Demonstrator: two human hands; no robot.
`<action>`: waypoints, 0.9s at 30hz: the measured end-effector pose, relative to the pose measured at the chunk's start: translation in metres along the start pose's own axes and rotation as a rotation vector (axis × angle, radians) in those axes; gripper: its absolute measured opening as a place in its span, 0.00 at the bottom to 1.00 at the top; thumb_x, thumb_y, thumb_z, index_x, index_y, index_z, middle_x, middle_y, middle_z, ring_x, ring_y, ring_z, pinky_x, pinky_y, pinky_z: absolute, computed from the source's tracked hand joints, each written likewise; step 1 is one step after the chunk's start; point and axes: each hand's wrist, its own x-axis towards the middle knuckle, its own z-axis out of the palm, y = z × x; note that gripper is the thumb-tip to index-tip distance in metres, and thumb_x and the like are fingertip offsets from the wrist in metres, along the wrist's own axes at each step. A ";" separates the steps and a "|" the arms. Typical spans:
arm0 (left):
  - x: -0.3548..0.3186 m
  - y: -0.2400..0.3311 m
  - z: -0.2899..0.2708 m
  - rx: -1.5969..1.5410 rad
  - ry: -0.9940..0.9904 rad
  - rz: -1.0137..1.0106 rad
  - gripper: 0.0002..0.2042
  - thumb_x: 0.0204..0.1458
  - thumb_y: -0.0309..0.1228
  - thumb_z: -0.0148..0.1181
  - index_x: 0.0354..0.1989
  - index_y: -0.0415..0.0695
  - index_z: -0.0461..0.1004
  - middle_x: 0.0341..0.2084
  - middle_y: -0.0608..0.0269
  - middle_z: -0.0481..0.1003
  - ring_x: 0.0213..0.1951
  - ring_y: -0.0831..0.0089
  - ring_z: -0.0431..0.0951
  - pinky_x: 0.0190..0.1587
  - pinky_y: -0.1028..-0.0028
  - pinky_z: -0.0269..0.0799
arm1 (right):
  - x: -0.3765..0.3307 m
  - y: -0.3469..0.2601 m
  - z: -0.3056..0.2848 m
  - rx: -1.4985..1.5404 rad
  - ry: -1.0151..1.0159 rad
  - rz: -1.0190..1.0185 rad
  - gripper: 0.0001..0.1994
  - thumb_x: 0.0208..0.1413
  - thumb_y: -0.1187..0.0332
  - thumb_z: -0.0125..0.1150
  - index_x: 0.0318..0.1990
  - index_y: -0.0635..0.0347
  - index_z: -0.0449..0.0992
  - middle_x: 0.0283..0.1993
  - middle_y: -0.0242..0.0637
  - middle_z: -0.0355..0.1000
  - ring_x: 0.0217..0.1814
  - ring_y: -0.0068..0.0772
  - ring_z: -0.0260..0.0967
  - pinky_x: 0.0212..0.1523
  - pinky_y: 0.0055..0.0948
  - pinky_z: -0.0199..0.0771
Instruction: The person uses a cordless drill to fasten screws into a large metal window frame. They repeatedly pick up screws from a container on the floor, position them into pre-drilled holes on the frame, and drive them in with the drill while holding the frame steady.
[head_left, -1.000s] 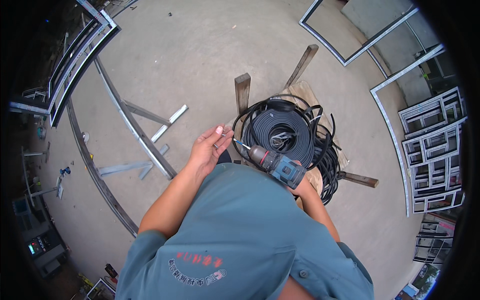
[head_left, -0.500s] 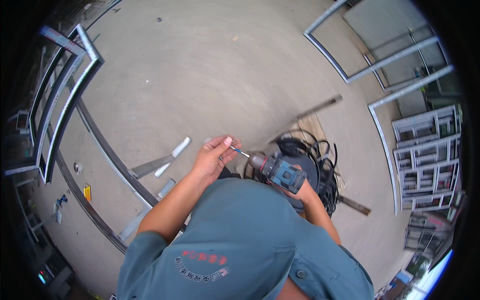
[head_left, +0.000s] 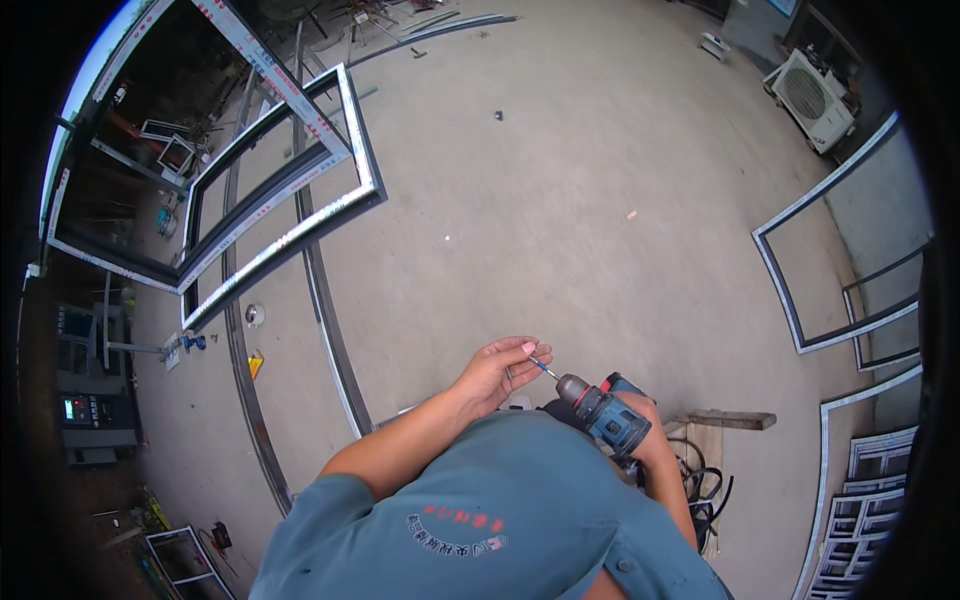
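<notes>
Your right hand [head_left: 647,425] grasps the drill [head_left: 610,416], angling its bit [head_left: 545,369] toward your left hand [head_left: 497,370], curled at the tip, seemingly for steadying; whether it pinches anything, I cannot tell.

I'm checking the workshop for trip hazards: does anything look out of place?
Slightly: a small dark piece and a tan scrap lie loose on the floor, like stray litter. No spill shows, and the drill in the right hand looks undamaged.

The teal shirt [head_left: 470,480] has short sleeves [head_left: 335,505]. Its chest bears a small print [head_left: 462,532] (one line red, another curved in dark and white). A round button [head_left: 625,566] sits beside the open collar [head_left: 588,582].
</notes>
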 end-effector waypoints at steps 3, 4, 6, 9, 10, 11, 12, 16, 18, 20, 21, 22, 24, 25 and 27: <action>0.024 0.032 0.009 0.005 0.013 0.016 0.16 0.66 0.33 0.60 0.56 0.38 0.70 0.54 0.46 0.78 0.58 0.60 0.80 0.61 0.65 0.77 | 0.040 0.007 -0.006 0.051 0.015 -0.002 0.08 0.46 0.73 0.70 0.34 0.64 0.79 0.31 0.43 0.77 0.31 0.44 0.73 0.37 0.36 0.75; 0.033 0.043 0.013 -0.008 0.025 0.030 0.16 0.67 0.34 0.59 0.56 0.37 0.69 0.55 0.45 0.78 0.58 0.59 0.80 0.61 0.64 0.77 | 0.055 0.011 -0.012 0.046 -0.001 -0.014 0.08 0.46 0.73 0.70 0.34 0.64 0.79 0.31 0.42 0.77 0.31 0.43 0.73 0.38 0.36 0.76; 0.052 0.063 0.022 -0.034 0.056 0.061 0.15 0.68 0.35 0.56 0.55 0.38 0.67 0.56 0.42 0.77 0.58 0.57 0.79 0.61 0.63 0.78 | 0.085 0.018 -0.028 0.057 -0.029 -0.032 0.08 0.47 0.73 0.70 0.34 0.64 0.78 0.31 0.42 0.77 0.31 0.40 0.73 0.38 0.35 0.76; 0.087 0.099 0.036 -0.071 0.068 0.120 0.13 0.71 0.37 0.52 0.51 0.39 0.65 0.57 0.36 0.75 0.58 0.53 0.79 0.61 0.60 0.78 | 0.146 0.031 -0.055 0.083 -0.082 -0.080 0.08 0.48 0.73 0.70 0.34 0.64 0.78 0.31 0.41 0.77 0.30 0.36 0.71 0.38 0.34 0.76; 0.099 0.111 0.039 -0.090 0.047 0.139 0.13 0.71 0.38 0.50 0.49 0.39 0.64 0.57 0.35 0.74 0.58 0.52 0.79 0.61 0.59 0.78 | 0.169 0.037 -0.066 0.076 -0.115 -0.112 0.07 0.49 0.73 0.69 0.34 0.64 0.78 0.31 0.41 0.77 0.29 0.35 0.70 0.37 0.33 0.75; 0.109 0.121 0.043 -0.111 0.063 0.144 0.13 0.72 0.39 0.49 0.48 0.39 0.64 0.58 0.34 0.74 0.58 0.51 0.79 0.61 0.59 0.79 | 0.192 0.043 -0.078 0.058 -0.158 -0.136 0.07 0.49 0.74 0.69 0.34 0.64 0.78 0.31 0.41 0.77 0.29 0.34 0.70 0.37 0.33 0.75; 0.120 0.132 0.049 -0.135 0.051 0.178 0.13 0.72 0.39 0.48 0.46 0.40 0.63 0.58 0.33 0.74 0.58 0.50 0.79 0.61 0.58 0.78 | 0.214 0.046 -0.089 0.082 -0.172 -0.140 0.07 0.49 0.74 0.69 0.34 0.64 0.78 0.31 0.40 0.77 0.28 0.34 0.69 0.37 0.33 0.75; 0.153 0.183 0.069 -0.205 0.084 0.272 0.14 0.74 0.40 0.43 0.44 0.40 0.63 0.59 0.29 0.72 0.59 0.48 0.78 0.60 0.59 0.79 | 0.318 0.047 -0.122 0.123 -0.245 -0.248 0.07 0.45 0.75 0.70 0.34 0.62 0.79 0.29 0.39 0.77 0.28 0.37 0.70 0.36 0.32 0.75; 0.165 0.206 0.074 -0.246 0.098 0.326 0.15 0.74 0.41 0.41 0.44 0.40 0.65 0.59 0.29 0.71 0.61 0.47 0.77 0.60 0.59 0.79 | 0.367 0.043 -0.137 0.103 -0.311 -0.348 0.08 0.44 0.75 0.70 0.33 0.61 0.80 0.29 0.38 0.77 0.28 0.38 0.71 0.35 0.33 0.75; 0.173 0.225 0.074 -0.291 0.148 0.395 0.16 0.74 0.41 0.39 0.45 0.40 0.66 0.60 0.28 0.71 0.61 0.46 0.76 0.60 0.59 0.79 | 0.414 0.038 -0.141 0.108 -0.373 -0.405 0.09 0.43 0.75 0.71 0.34 0.59 0.81 0.30 0.36 0.78 0.30 0.37 0.73 0.35 0.34 0.75; 0.174 0.233 0.071 -0.326 0.137 0.421 0.16 0.74 0.41 0.39 0.44 0.41 0.67 0.60 0.29 0.71 0.62 0.46 0.75 0.61 0.58 0.78 | 0.433 0.036 -0.138 0.095 -0.402 -0.433 0.09 0.43 0.75 0.71 0.34 0.59 0.81 0.30 0.36 0.78 0.30 0.37 0.74 0.35 0.34 0.75; 0.176 0.240 0.068 -0.364 0.133 0.452 0.16 0.74 0.41 0.38 0.44 0.42 0.68 0.60 0.29 0.71 0.62 0.45 0.75 0.62 0.58 0.78 | 0.454 0.035 -0.137 0.070 -0.433 -0.452 0.09 0.43 0.75 0.71 0.35 0.59 0.81 0.31 0.36 0.78 0.30 0.37 0.74 0.35 0.34 0.75; 0.183 0.260 0.059 -0.441 0.121 0.509 0.17 0.74 0.41 0.38 0.43 0.44 0.70 0.60 0.31 0.71 0.64 0.45 0.74 0.63 0.56 0.76 | 0.497 0.034 -0.127 0.095 -0.494 -0.430 0.10 0.44 0.74 0.71 0.36 0.60 0.81 0.32 0.36 0.79 0.32 0.36 0.75 0.37 0.34 0.76; 0.187 0.270 0.053 -0.480 0.116 0.528 0.17 0.74 0.41 0.38 0.42 0.45 0.71 0.60 0.32 0.72 0.64 0.45 0.73 0.64 0.56 0.75 | 0.515 0.034 -0.119 0.102 -0.522 -0.406 0.10 0.44 0.74 0.72 0.37 0.60 0.81 0.33 0.36 0.80 0.33 0.36 0.76 0.39 0.33 0.77; 0.192 0.287 0.042 -0.551 0.082 0.565 0.17 0.74 0.40 0.39 0.41 0.45 0.72 0.61 0.34 0.72 0.65 0.45 0.72 0.66 0.56 0.74 | 0.548 0.032 -0.106 0.104 -0.565 -0.326 0.12 0.46 0.74 0.72 0.40 0.62 0.81 0.35 0.36 0.80 0.35 0.35 0.77 0.42 0.32 0.78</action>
